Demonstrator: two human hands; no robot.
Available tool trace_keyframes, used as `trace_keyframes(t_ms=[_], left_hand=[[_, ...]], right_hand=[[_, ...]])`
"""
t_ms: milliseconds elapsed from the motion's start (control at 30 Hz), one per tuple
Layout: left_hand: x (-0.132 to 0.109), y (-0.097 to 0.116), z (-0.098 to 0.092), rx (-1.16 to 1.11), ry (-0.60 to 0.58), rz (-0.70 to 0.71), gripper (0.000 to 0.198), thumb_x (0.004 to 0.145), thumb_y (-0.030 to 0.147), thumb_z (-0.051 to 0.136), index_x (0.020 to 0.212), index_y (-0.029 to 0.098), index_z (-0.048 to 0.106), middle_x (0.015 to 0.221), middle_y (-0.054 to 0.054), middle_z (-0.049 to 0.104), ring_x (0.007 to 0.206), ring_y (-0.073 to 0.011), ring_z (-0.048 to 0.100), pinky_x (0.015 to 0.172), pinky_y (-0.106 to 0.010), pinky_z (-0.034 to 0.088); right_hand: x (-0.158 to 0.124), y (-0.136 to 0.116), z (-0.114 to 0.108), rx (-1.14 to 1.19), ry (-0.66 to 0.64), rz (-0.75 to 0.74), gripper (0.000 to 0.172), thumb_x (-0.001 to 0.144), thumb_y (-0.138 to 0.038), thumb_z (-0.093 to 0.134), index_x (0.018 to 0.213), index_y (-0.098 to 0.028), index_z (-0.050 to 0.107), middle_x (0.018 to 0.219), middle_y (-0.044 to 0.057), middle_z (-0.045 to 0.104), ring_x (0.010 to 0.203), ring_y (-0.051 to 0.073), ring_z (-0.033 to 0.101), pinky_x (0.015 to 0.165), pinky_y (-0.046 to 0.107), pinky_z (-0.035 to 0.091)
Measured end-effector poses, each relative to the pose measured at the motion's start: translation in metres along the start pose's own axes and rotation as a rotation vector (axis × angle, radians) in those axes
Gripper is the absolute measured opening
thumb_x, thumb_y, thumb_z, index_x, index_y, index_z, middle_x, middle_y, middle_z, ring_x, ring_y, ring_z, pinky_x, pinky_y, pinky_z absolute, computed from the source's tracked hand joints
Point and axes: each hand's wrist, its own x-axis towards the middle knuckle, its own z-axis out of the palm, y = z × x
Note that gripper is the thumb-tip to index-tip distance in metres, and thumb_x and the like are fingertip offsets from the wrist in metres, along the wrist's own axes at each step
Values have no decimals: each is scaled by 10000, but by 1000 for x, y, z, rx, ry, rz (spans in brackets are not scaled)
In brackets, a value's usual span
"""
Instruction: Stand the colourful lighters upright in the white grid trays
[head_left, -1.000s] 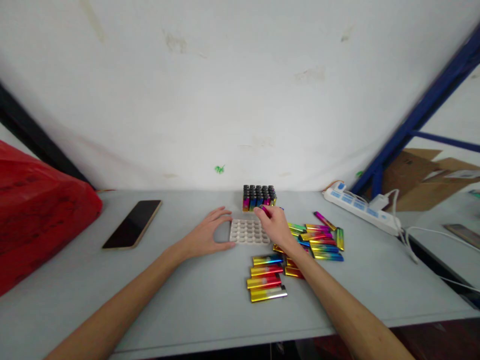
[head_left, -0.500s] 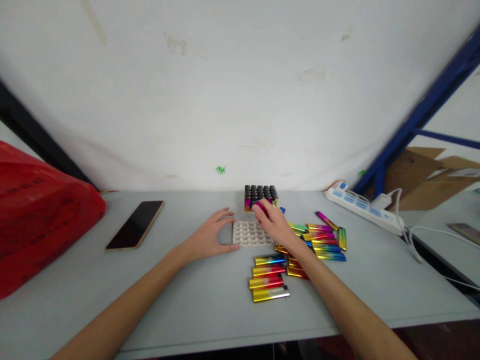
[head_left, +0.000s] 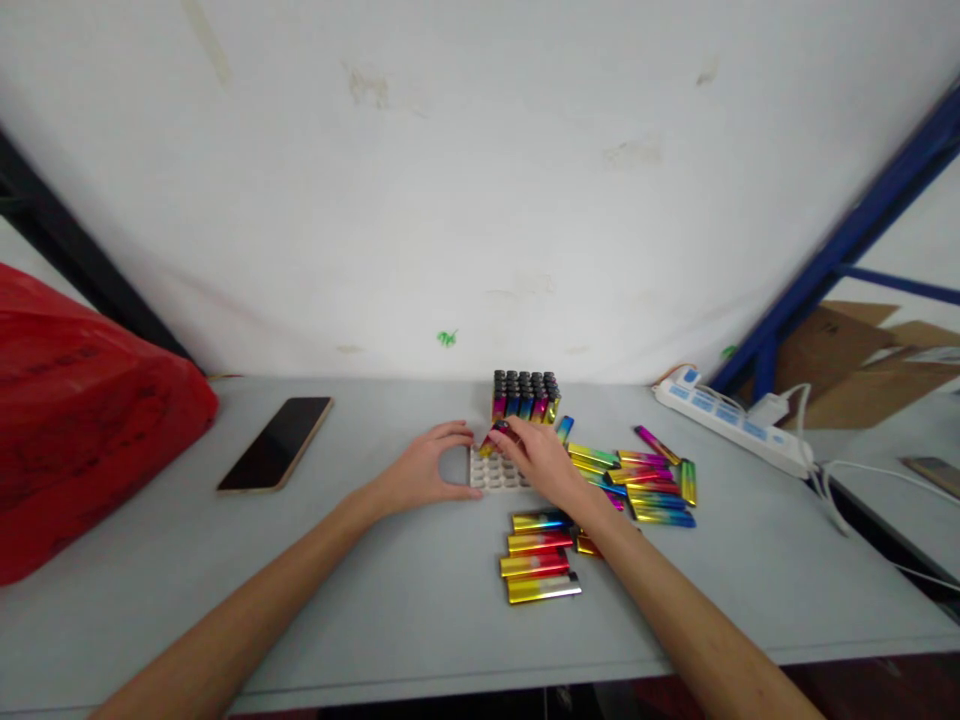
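A white tray (head_left: 496, 482) with rows of round-edged pockets lies on the table in front of me. My left hand (head_left: 424, 468) curves around its left end, thumb at the near corner and fingertips at the far corner. Between the thumb and fingers of my right hand (head_left: 536, 455) is a shiny lighter (head_left: 491, 440), magenta fading to yellow, slanted over the tray's far left pockets. My right hand hides the tray's right part. Behind it, a block of upright lighters (head_left: 525, 397) with black tops stands in close rows.
Loose metallic lighters (head_left: 649, 490) are heaped right of the tray, and several more lighters (head_left: 540, 565) lie nearer me. A phone (head_left: 276, 445) and a red plastic bag (head_left: 97, 420) are at left. A white power strip (head_left: 731, 420) with cables runs along the right.
My right hand has moved the lighter from in front of the upright block to the tray's far left side. My left hand keeps its place at the tray.
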Motion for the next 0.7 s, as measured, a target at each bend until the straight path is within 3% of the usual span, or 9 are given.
trace_keyframes(t_ms=[200,433,567,700], left_hand=[[0,2,-1,2,-13,-17,713,651,560,855,1254,228,668,1408,-108,589,1323,-300,537,1173,-443,400],[0,1,0,2,-13,-20,717,656,570,849,1253,214,673,1422,-120,576,1323,-314,539,1171,-447,399],[0,4,-2,23,-18,-13,713,680,582,831,1270,222,654,1405,-112,585,1294,-308,560,1157,-444,413],[-2,8,-5,25,-35,7,711,713,588,808,1289,211,632,1415,-115,573,1305,-303,547,1166,-434,399]], right_hand=[[5,-1,9,-88,-65,-53,293,1049,-417,420,1019,-187,600,956,82,687,886,210,648,773,300,454],[7,-8,12,-395,-171,-1,227,1028,-326,492,1066,-151,631,1037,121,657,906,230,656,790,326,481],[3,0,-13,-394,-110,17,213,1024,-302,502,1141,-183,634,1079,94,666,954,212,651,857,317,472],[-4,20,-49,-494,-86,211,223,1032,-310,470,1035,-188,657,990,83,690,922,212,660,847,314,461]])
